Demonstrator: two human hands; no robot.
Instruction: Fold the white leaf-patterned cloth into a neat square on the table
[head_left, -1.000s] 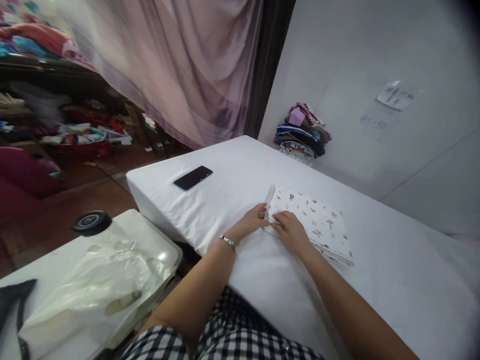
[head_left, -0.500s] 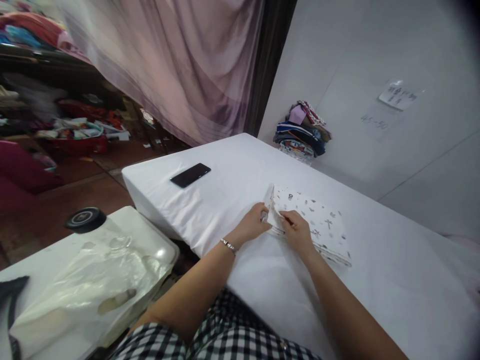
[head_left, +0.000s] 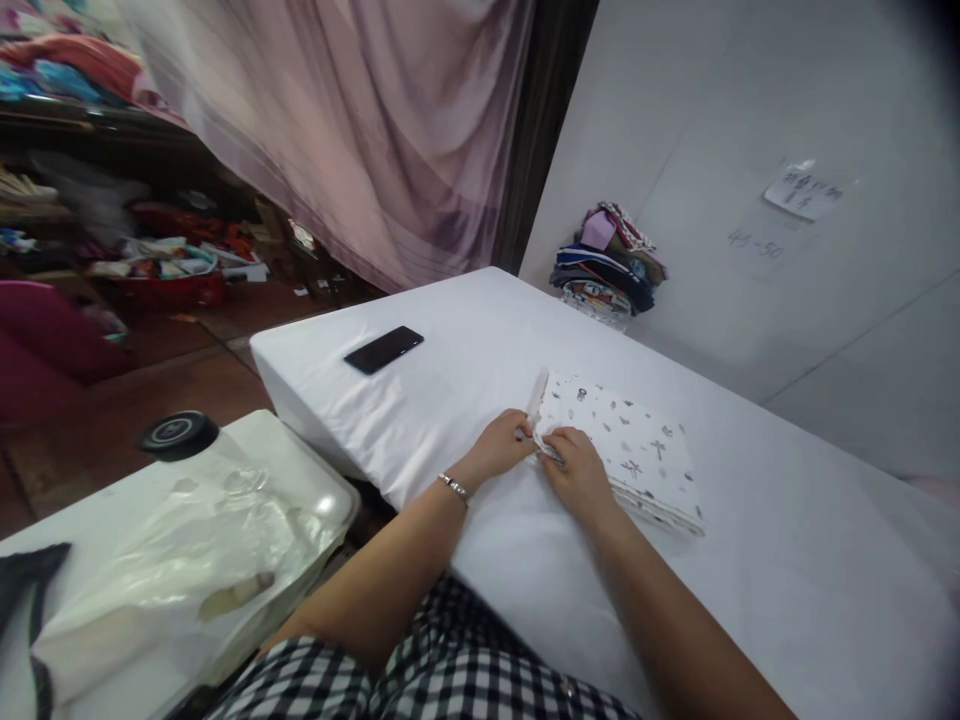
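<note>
Right hand [head_left: 574, 468] is drawing closer to left hand [head_left: 504, 442], both pinching the flat, rectangular, leaf-speckled folded cloth [head_left: 630, 440].

The cloth [head_left: 626, 440] lies on the table [head_left: 465, 320], to the right of the phone [head_left: 384, 350]. The bag [head_left: 176, 575] rests on the side table [head_left: 277, 450], left of the table.

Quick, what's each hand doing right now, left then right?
Left hand: closed, pinching the edge of the folded printed cloth.
Right hand: closed, pinching the same edge close by.
</note>
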